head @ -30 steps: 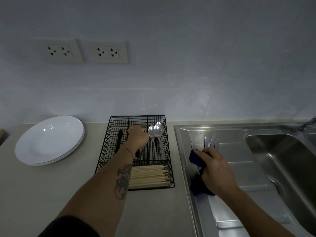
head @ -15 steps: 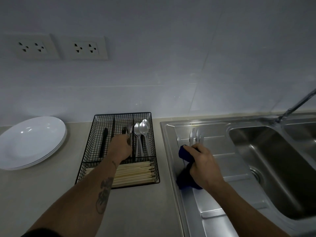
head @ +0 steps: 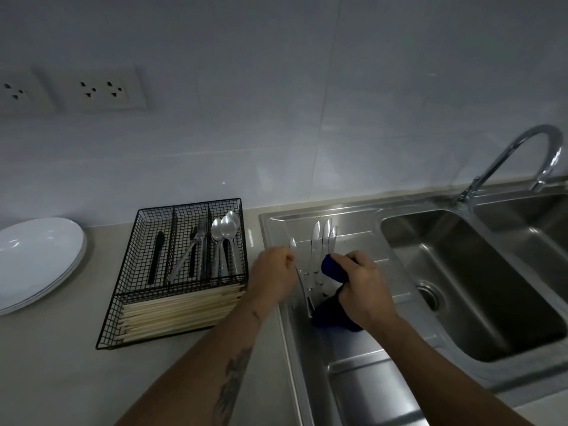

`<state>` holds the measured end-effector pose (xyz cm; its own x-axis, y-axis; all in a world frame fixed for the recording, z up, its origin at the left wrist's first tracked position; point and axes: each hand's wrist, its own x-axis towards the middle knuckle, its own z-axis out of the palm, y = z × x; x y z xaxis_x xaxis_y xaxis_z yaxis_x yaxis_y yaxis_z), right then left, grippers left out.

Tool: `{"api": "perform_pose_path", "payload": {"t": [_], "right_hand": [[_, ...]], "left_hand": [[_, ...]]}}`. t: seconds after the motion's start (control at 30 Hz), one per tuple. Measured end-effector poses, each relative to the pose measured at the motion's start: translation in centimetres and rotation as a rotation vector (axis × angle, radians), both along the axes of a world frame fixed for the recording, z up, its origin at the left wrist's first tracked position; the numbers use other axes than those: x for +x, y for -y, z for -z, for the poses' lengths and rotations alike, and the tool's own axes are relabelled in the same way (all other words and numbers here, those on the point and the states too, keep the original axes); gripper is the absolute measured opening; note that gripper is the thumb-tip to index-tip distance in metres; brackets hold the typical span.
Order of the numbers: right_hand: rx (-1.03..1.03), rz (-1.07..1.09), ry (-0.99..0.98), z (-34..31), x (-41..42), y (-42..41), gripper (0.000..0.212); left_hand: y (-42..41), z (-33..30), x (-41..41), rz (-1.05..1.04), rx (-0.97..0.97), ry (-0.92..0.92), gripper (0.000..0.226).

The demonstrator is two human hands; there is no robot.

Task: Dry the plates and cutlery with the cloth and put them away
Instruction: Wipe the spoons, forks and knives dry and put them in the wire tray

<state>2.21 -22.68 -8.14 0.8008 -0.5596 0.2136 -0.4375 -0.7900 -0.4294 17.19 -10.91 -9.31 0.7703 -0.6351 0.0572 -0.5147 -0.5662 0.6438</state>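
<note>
Spoons (head: 226, 230) sit in the black wire basket (head: 129, 290); left hand (head: 272, 276) pinches one steel knife (head: 302, 290), right hand (head: 365, 290) grips the dark blue cloth (head: 333, 267); three knives (head: 324, 241) wait.

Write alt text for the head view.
A left hand picks up a knife from the sink drainboard while the right hand grips a blue cloth. A wire cutlery basket and white plates sit left.

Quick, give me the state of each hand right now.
Left hand: closed, gripping a knife from the sink drainboard.
Right hand: closed, holding the blue cloth.
</note>
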Motion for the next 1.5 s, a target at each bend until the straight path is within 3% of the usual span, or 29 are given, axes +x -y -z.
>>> {"api": "perform_pose_path", "payload": {"t": [0.17,0.33,0.5,0.67,0.9,1.2,1.5], "right_hand": [[0.006,-0.02,-0.019,0.5,-1.3,1.3,0.06],[0.026,-0.048,-0.057,1.2,-2.6,3.1,0.057],[0.042,-0.109,-0.06,1.2,-2.2,4.6,0.059],[0.062,-0.149,-0.057,1.2,-2.0,5.7,0.059],[0.107,-0.177,-0.089,1.4,-1.8,6.6,0.059],[0.131,-0.184,-0.084,1.6,-1.9,6.6,0.06],[0.193,-0.134,-0.068,0.4,-2.6,5.1,0.057]], "left_hand": [[3.0,2.7,-3.2,-0.095,0.191,-0.133,0.006],[5.0,3.2,-3.8,-0.168,0.284,-0.094,0.04],[5.9,3.3,-3.4,-0.297,0.288,-0.144,0.039],[5.6,3.7,-3.6,-0.304,0.264,-0.098,0.021],[5.8,3.4,-4.2,-0.322,0.39,0.021,0.05],[4.2,3.3,-4.2,-0.21,0.557,0.212,0.048],[1.3,2.8,-3.9,-0.092,0.555,0.324,0.046]]}}
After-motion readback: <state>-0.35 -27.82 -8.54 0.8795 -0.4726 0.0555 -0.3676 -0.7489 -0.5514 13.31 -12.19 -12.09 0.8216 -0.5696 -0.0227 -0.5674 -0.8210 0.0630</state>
